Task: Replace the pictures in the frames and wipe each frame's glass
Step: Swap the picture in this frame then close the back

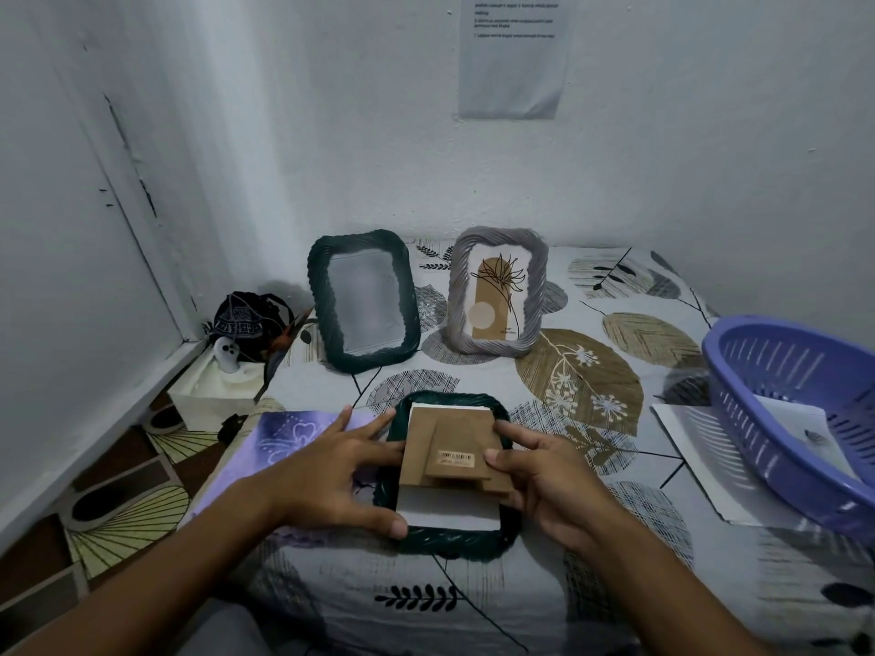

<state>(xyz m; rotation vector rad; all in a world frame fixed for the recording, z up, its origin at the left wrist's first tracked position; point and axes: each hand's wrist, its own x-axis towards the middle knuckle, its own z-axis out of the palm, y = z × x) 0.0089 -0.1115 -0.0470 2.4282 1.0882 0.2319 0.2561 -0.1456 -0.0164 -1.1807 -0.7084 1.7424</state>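
Both hands are flanking the brown cardboard backing board [450,454], lying lengthwise away from the person inside the face-down dark green wavy-rimmed frame [497,544], the left hand [331,471] spread against its left edge, the right hand [535,471] pinching its right edge.

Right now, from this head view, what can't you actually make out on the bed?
- Glass of the face-down green frame: hidden under its cardboard backing.
- Sheets in the purple basket: print too small, part cut off by the right edge.
- Wall notice: text blurred, top cropped.
- Upright green frame: pane hazy, contents unclear.

Leaf-print bed [592,584] carries three frames [363,300], basket [795,419], papers [696,466].
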